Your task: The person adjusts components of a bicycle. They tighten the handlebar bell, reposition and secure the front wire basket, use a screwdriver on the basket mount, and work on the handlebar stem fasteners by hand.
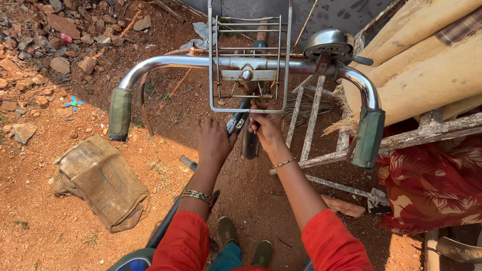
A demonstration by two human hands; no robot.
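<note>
I look down over a bicycle with a chrome handlebar (165, 62) and green grips (119, 113). A wire carrier rack (249, 60) hangs in front of the stem, and a round metal bell (329, 42) sits on the right side of the bar. My left hand (215, 143) rests on the black frame tube (240, 120) just under the rack, fingers curled over it. My right hand (266, 128) is beside it, fingertips pinched at the tube near the rack's lower edge. What the fingers pinch is hidden. Both arms wear red sleeves and wrist bangles.
Red dirt ground lies below, with a crumpled brown sack (100, 180) at left and loose stones (60, 65) at upper left. A wooden frame (427, 133), tan sacking (427, 55) and a red patterned cloth (432, 185) crowd the right. My green shoes (228, 231) stand under the frame.
</note>
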